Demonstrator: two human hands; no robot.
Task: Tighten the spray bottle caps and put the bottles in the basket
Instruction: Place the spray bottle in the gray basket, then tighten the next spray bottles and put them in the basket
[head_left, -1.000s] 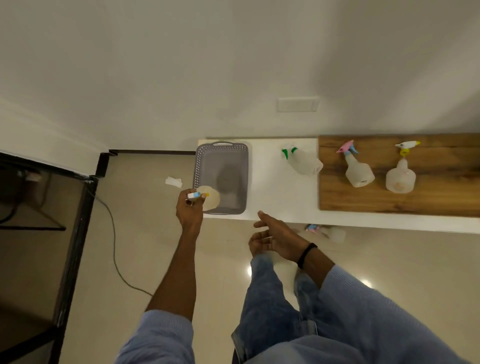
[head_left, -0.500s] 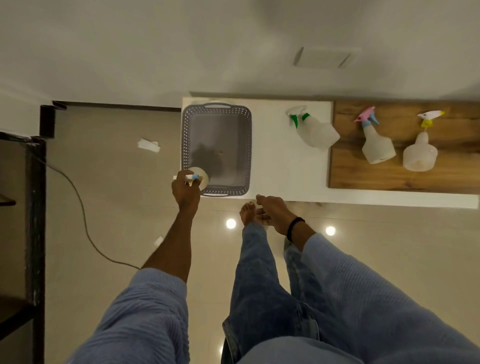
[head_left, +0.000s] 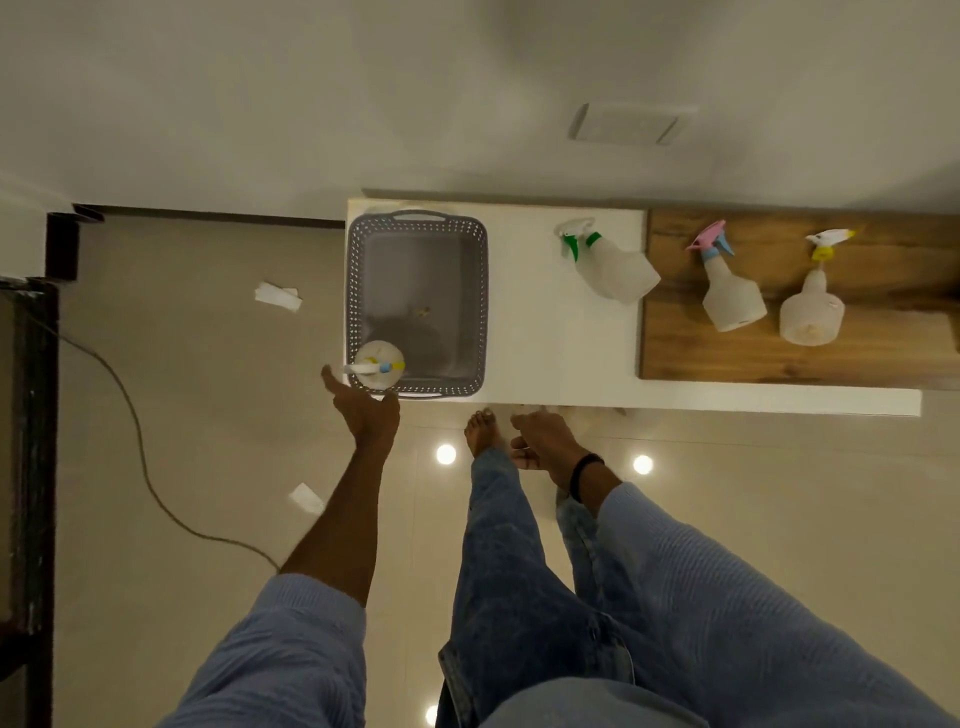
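Note:
A grey perforated basket (head_left: 483, 312) sits at the left end of a low white table (head_left: 561, 338). A clear spray bottle with a blue and yellow head (head_left: 378, 365) stands upright in the basket's near left corner. My left hand (head_left: 366, 410) is just below it, fingers spread, apart from the bottle. My right hand (head_left: 543, 439) hangs loosely curled over the floor, holding nothing. A green-headed bottle (head_left: 613, 267) lies on the white top. A pink-and-blue-headed bottle (head_left: 730, 291) and a yellow-headed bottle (head_left: 813, 312) stand on a wooden board (head_left: 883, 353).
My legs in jeans and a bare foot (head_left: 483, 431) stand at the table's near edge. A cable (head_left: 140, 441) and scraps of paper (head_left: 278, 296) lie on the tiled floor to the left. A dark frame (head_left: 31, 467) runs along the left edge.
My left hand set the blue-and-yellow-headed bottle into the basket's corner and let go of it. The view tilted further down and my right hand drew back a little.

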